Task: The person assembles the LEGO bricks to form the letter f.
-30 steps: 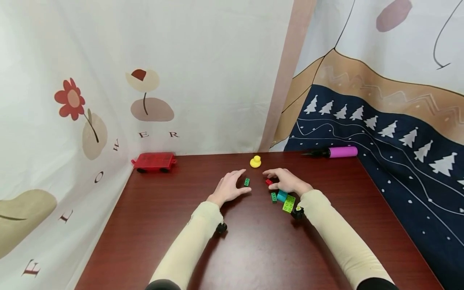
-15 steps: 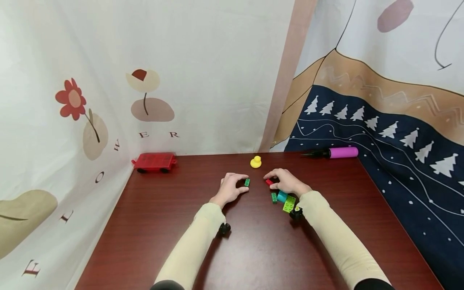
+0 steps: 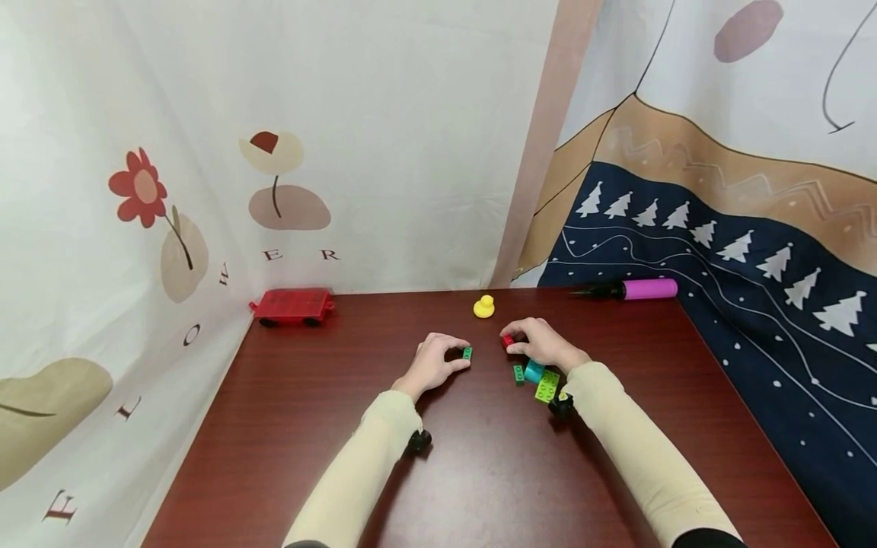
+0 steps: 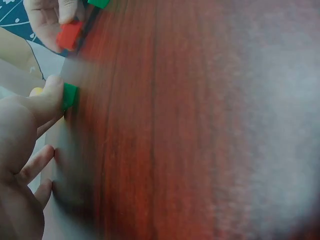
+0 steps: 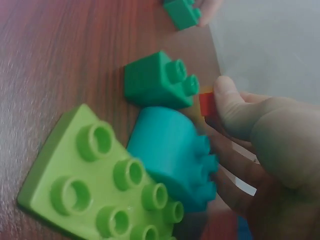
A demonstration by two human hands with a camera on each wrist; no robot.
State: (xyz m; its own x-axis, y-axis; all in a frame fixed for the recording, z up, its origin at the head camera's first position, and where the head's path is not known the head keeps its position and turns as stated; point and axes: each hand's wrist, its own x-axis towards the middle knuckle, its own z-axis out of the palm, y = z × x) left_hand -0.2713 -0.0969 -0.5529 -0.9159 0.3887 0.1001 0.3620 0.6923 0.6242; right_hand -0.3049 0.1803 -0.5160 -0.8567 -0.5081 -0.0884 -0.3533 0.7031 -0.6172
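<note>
**Left hand (image 3: pixel 430 361) pinches a green brick (image 3: pixel 467 353); right hand (image 3: pixel 541 342) pinches a red brick (image 3: pixel 507 341)**

Both grips are narrow, thumb and fingers closed on a small brick each. The two held bricks face each other, apart, above or on the dark red-brown table (image 3: pixel 240 457); whether either is lifted, I cannot tell.

Nearest come the pale yellow sleeves (image 3: pixel 630 441), reaching forward, each with a small black device (image 3: pixel 562 405) at the wrist. Beside the right wrist lies a lime brick (image 3: pixel 546 387), studs up. Just beyond it sits a teal block (image 3: pixel 534 371) with a rounded side, and at that block's left a loose green brick (image 3: pixel 518 374) with two studs.

Past the hands, a yellow duck (image 3: pixel 483 307) stands near the far edge. A red cart (image 3: pixel 291 307) with black wheels occupies the far left corner; a purple-handled tool (image 3: pixel 649 288) with a black tip lies at the far right. Behind hangs a white cloth (image 3: pixel 411 152) printed with flowers, and a navy cloth (image 3: pixel 685 320) with white trees to the right.
</note>
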